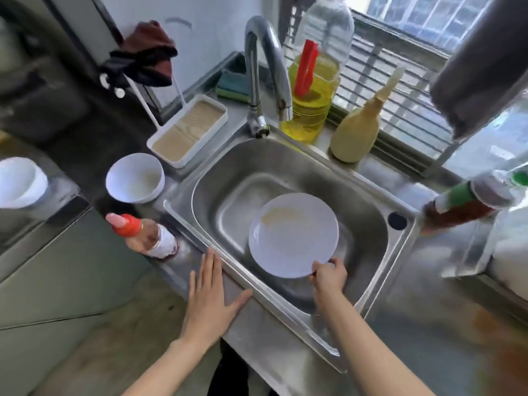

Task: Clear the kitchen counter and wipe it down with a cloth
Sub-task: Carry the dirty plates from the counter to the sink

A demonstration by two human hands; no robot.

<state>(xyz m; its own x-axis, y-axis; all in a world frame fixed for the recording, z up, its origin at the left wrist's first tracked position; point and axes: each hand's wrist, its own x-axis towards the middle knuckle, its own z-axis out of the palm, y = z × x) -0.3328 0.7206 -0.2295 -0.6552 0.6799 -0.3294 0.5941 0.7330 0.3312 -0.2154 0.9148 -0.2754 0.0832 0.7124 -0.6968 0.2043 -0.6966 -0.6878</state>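
While your right hand (328, 274) pinches its rim, the round white plate (293, 234) sits in the brushed-steel sink (371, 195).
Your left hand (210, 298) lies flat, fingers spread, empty on the smooth metal bench (428, 324).

Right hand (328, 274) gripping plate (294, 234), seemingly inside sink (380, 252).

A chrome faucet (267, 67) arches over the steel sink (400, 244); behind it, a barred window (400, 67); grey cabinet doors (57, 281) stand below.
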